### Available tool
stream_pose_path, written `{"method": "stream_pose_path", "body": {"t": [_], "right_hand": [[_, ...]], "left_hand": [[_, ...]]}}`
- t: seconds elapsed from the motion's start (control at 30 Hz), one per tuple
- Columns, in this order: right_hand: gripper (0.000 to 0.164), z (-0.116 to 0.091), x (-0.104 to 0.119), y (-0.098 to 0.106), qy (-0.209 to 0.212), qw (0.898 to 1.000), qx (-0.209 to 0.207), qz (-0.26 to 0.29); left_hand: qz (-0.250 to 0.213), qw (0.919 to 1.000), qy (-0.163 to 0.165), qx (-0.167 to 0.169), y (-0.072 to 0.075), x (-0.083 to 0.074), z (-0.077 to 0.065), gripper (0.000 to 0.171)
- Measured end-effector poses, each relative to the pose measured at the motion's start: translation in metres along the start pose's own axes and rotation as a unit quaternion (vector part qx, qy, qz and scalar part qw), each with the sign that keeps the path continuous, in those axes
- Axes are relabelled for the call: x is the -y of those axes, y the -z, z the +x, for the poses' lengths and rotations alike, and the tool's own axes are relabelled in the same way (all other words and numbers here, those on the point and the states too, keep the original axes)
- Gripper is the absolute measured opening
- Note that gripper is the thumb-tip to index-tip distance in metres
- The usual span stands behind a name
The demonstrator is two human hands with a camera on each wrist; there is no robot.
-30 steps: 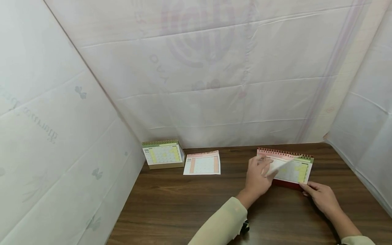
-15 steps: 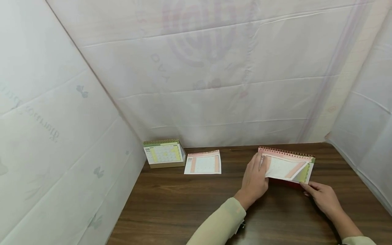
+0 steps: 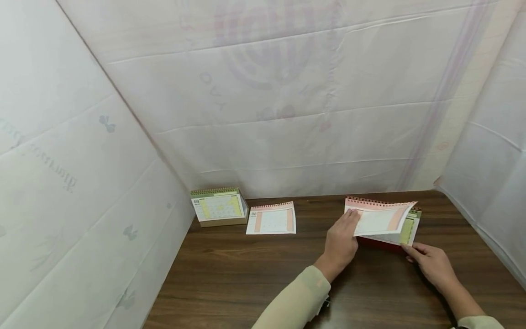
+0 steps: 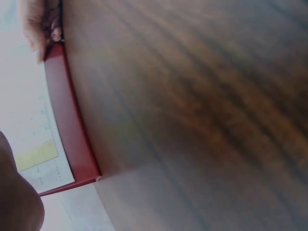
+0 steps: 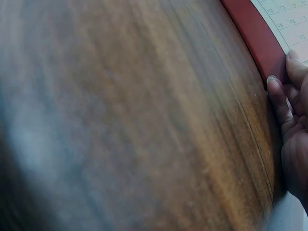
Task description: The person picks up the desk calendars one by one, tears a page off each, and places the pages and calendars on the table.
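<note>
A spiral desk calendar (image 3: pixel 407 232) with a dark red base (image 4: pixel 72 115) stands at the right of the table. My left hand (image 3: pixel 342 234) pinches a white page with a pink header (image 3: pixel 376 222) by its left side. That page's right end is raised off the rings, baring a green and yellow page beneath; its left end lies close to the rings, and whether it is attached there I cannot tell. With thumb and fingers, my right hand (image 3: pixel 429 262) grips the calendar's lower right corner. The right wrist view has the thumb (image 5: pixel 296 62) on the page's edge, beside the red base.
A second calendar (image 3: pixel 219 208), showing 09 on a green and yellow page, stands at the back left. A loose pink-bordered page (image 3: pixel 271 219) marked 08 lies beside it. White sheeting (image 3: pixel 263 137) rises behind the wooden table (image 3: pixel 230 274) and along both sides.
The pink page first lay folded diagonally to the left, then swung back across the calendar; now its right end has lifted off the rings. My right hand has kept its grip.
</note>
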State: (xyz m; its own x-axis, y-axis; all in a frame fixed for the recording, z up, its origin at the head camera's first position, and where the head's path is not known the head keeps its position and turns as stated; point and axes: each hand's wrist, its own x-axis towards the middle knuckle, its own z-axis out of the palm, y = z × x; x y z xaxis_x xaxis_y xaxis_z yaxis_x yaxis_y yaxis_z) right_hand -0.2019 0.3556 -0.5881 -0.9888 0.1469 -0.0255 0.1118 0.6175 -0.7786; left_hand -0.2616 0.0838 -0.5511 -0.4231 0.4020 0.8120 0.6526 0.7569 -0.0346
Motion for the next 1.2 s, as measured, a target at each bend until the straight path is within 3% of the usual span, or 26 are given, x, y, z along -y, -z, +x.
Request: {"method": "stream_pose_path", "body": {"t": [0.2,0.33,0.77,1.0,1.2], "right_hand": [[0.054,0.0,0.004,0.0,-0.004,1.0,-0.003,-0.017],[0.054,0.0,0.004,0.001,-0.007,1.0,-0.008,-0.027],[0.055,-0.001,0.005,0.0,-0.013,0.999,-0.01,-0.029],[0.057,-0.001,0.003,0.001,-0.019,0.999,-0.01,-0.029],[0.057,0.0,0.001,0.0,-0.017,0.999,-0.011,-0.026]], "left_hand": [[-0.05,0.9972,0.056,0.005,0.005,0.0,0.005,0.03],[-0.096,0.9901,0.102,0.008,0.006,-0.001,0.007,0.021],[-0.175,0.9625,0.206,0.019,0.007,-0.003,0.01,0.024],[-0.23,0.9385,0.255,0.034,0.008,-0.003,0.016,0.033],[-0.264,0.9161,0.302,0.012,0.006,-0.002,0.017,0.043]]}}
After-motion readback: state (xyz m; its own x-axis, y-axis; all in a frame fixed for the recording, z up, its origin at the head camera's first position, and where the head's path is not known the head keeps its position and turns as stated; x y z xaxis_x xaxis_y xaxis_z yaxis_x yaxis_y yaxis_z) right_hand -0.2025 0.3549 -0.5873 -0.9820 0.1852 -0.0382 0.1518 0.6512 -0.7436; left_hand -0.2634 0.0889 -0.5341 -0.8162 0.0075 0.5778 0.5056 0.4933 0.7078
